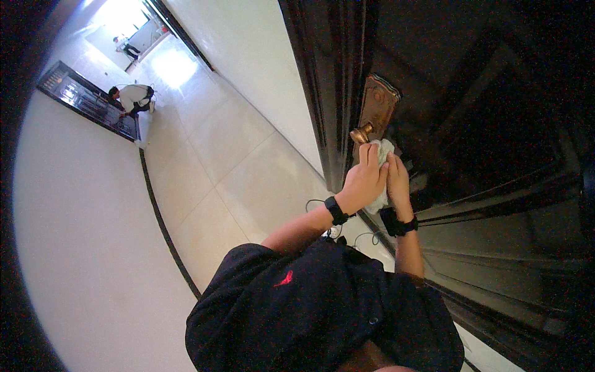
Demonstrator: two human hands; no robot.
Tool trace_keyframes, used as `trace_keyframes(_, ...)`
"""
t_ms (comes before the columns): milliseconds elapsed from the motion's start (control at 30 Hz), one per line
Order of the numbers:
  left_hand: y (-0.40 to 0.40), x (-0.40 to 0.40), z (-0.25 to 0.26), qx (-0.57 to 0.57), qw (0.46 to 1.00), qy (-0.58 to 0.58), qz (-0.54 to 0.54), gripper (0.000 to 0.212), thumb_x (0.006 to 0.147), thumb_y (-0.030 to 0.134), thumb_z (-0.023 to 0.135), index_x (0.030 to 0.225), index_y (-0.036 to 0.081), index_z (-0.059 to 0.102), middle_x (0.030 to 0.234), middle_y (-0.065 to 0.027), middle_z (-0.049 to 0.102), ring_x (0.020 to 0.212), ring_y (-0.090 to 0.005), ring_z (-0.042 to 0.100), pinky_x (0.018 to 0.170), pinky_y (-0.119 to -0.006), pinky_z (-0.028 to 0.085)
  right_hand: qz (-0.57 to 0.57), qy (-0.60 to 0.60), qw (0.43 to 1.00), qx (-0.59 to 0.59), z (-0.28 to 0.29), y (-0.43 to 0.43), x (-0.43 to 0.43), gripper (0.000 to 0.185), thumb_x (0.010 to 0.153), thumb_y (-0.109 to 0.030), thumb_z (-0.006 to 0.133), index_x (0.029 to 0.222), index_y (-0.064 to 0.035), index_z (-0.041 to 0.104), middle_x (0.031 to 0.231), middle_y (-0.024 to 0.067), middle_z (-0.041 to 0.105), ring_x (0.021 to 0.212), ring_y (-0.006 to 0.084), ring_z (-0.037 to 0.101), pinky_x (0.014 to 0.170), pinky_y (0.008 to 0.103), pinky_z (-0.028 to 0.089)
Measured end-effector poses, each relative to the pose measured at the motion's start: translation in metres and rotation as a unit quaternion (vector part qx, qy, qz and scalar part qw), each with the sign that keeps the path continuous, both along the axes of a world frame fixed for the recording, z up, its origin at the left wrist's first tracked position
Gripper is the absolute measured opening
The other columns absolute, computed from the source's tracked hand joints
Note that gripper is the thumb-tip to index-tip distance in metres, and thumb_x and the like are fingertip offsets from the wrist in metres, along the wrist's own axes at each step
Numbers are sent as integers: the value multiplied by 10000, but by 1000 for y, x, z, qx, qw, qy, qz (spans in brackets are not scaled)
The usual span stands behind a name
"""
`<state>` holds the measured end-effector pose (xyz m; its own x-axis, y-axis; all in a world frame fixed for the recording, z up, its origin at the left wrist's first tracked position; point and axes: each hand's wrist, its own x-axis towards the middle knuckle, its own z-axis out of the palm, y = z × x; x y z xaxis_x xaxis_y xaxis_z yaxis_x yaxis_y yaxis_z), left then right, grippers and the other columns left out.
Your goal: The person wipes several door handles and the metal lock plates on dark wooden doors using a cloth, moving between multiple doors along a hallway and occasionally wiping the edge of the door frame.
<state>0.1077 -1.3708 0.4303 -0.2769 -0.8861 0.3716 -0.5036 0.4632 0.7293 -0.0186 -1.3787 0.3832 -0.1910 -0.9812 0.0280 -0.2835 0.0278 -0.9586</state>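
A crumpled white cloth (383, 197) is bunched between my two hands, just below the bronze-coloured door handle (360, 135). My left hand (363, 181) grips the cloth from the left, its fingertips close to the handle. On the other side my right hand (398, 179) holds the same cloth, fingers pointing up. An ornate bronze-coloured backplate (379, 104) carries the handle on a dark, glossy panelled door (502, 116). The lower part of the plate is hidden behind my hands and the cloth. Black bands circle both wrists.
A dark door frame (320, 93) borders a white wall (251, 60). Pale floor tiles (218, 153) run along the corridor, with a dark baseboard (160, 223) on the left. One person (132, 97) bends at another dark door (88, 97); a second person (126, 48) is farther off. Thin cables (316, 201) hang near my body.
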Motion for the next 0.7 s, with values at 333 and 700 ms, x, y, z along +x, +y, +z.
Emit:
trace_keyframes(333, 13, 17, -5, 168, 982, 16, -87, 440, 792, 318, 720, 1015, 12, 495, 840, -131, 550, 780, -262, 567, 681, -342, 454, -57, 30, 995, -81, -11, 84, -18, 355, 869, -183, 627, 1147, 8, 519, 1002, 139, 642, 897, 213, 610, 786, 324, 469)
trace_keyframes(700, 19, 82, -13, 314, 908, 210, -184, 320, 879, 242, 639, 1097, 18, 578, 1137, -43, 599, 999, -106, 537, 852, -270, 437, -3, -237, 971, 10, -9, 118, -22, 269, 866, -149, 639, 1084, 3, 602, 1025, 33, 613, 922, 120, 551, 821, 259, 425)
